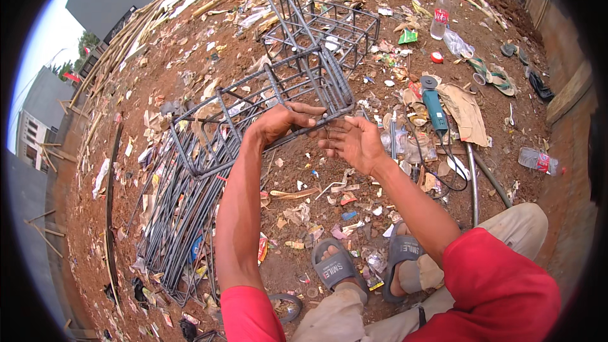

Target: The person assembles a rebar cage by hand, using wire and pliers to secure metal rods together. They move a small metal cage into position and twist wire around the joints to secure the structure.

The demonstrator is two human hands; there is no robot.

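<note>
Head view: we see a dark, ribbed, boxy steel cage [274, 83]; our left hand [277, 123] curls at its edge, grip unclear; our right hand [358, 144] spreads loosely.

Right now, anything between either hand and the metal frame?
Nothing visible. The left hand is over the near edge of the metal frame; the right hand is right at that edge, contact unclear. The grinder lies off to the right, not between them.
</note>
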